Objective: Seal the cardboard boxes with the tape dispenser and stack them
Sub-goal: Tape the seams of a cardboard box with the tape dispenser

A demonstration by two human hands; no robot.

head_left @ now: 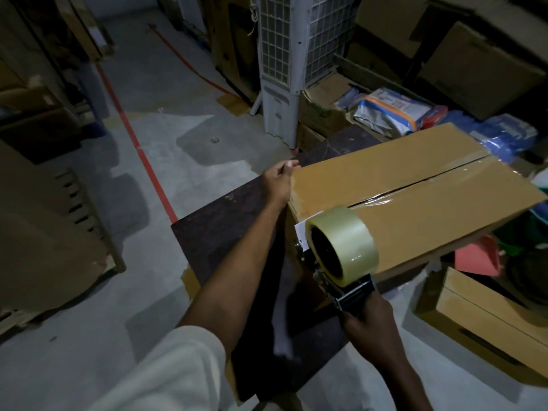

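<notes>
A long brown cardboard box (pixel 421 209) lies on a dark wooden table (pixel 225 221). Clear tape runs along its centre seam from the far end to the near end. My right hand (pixel 370 324) grips the handle of the tape dispenser (pixel 341 256), whose clear tape roll rests at the box's near edge. My left hand (pixel 278 182) holds the box's left corner, fingers curled over the edge. A second taped cardboard box (pixel 486 324) sits on the floor at the lower right.
A white air cooler (pixel 281 69) stands behind the table. Open cartons with plastic packets (pixel 391 111) sit at the back right. Flattened cardboard (pixel 44 232) leans at the left. A red line (pixel 139 152) crosses the concrete floor.
</notes>
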